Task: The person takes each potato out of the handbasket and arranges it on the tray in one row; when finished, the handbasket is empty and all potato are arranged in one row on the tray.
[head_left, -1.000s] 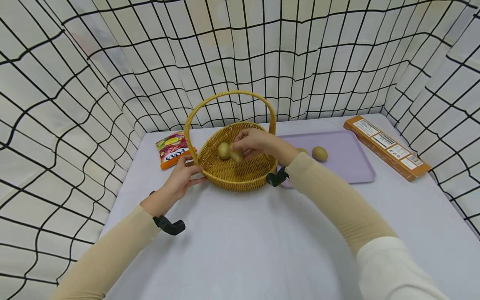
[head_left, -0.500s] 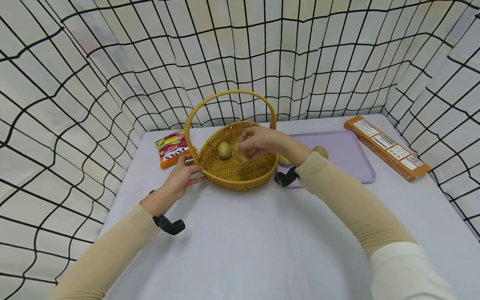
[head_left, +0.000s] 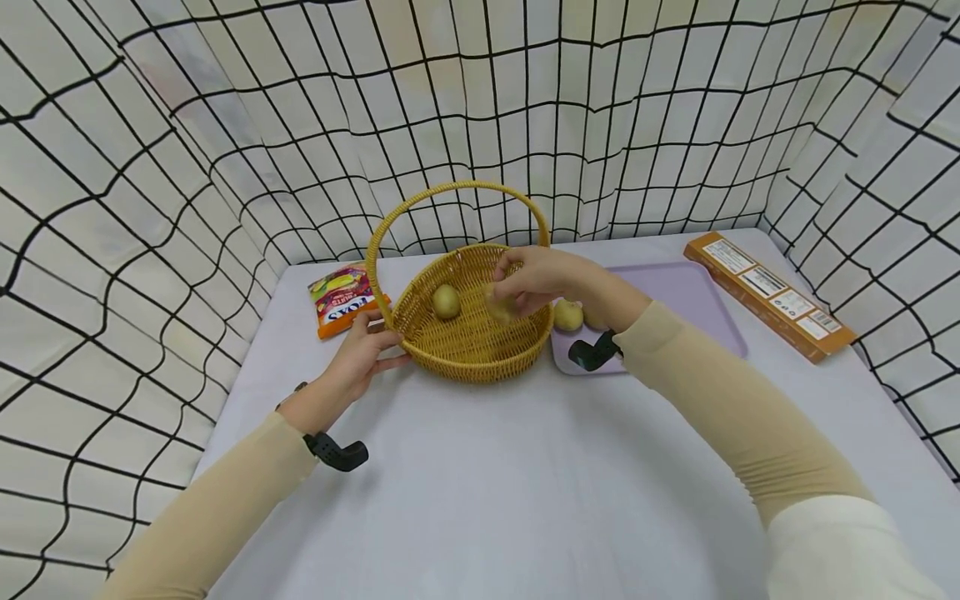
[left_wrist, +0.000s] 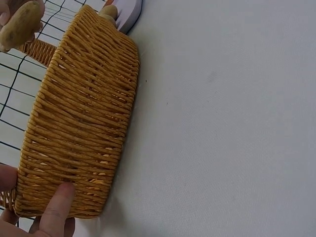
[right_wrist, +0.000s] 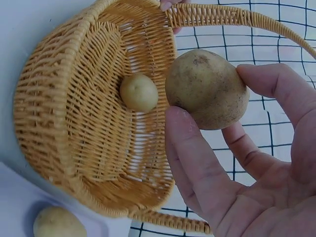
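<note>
My right hand (head_left: 536, 283) pinches a potato (right_wrist: 207, 89) between thumb and fingers, held up over the right part of the wicker basket (head_left: 472, 362). A second potato (head_left: 446, 302) lies inside the basket, towards its left side. At the basket's left end, below the handle (head_left: 461, 185), my left hand (head_left: 363, 354) grips the wall; in the left wrist view one finger (left_wrist: 58, 207) presses on the woven outside. The held potato (left_wrist: 20, 25) also shows above the rim there.
Right of the basket lies a lilac tray (head_left: 675, 308) with potatoes (head_left: 568, 316) at its left, partly behind my right wrist. An orange box (head_left: 772, 292) lies beyond it. A candy bag (head_left: 341, 296) lies behind my left hand. Black netting (head_left: 525, 125) surrounds the table.
My right hand has drifted a little to the right over the basket with the potato still pinched. Its forearm now covers a different part of the tray. My left hand stays on the basket.
</note>
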